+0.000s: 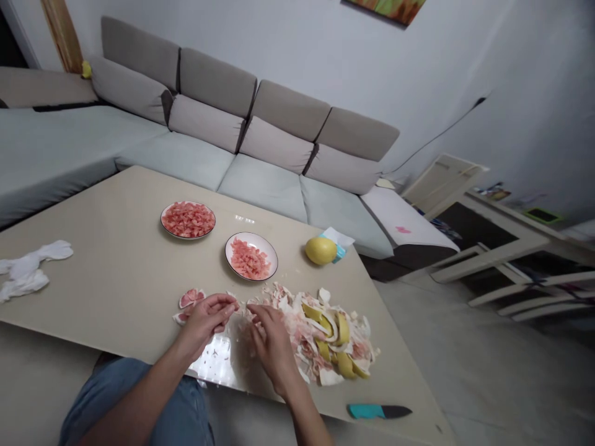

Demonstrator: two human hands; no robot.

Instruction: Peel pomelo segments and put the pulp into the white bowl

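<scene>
My left hand (209, 322) hovers over the table's near edge, thumb and fingertips pinched together. Whatever it holds is too small to make out. Close by on its right is my right hand (272, 344), fingers bent and thumb apart, with nothing visible in it. Pink-red citrus segments (190, 298), apparently pomelo, lie just beyond my left hand. A heap of yellow peel, white pith and membrane (320, 337) spreads to the right of my right hand. Ahead stands a white plate (266, 243) partly filled with loose pink pulp (248, 259).
Farther left, another plate (163, 225) is full of red pulp. A whole yellow fruit (320, 251) sits beside a tissue pack (339, 246). The teal-handled knife (379, 411) lies near the right front edge; crumpled white cloth or tissue (32, 269) is far left. A sofa (260, 179) stands behind.
</scene>
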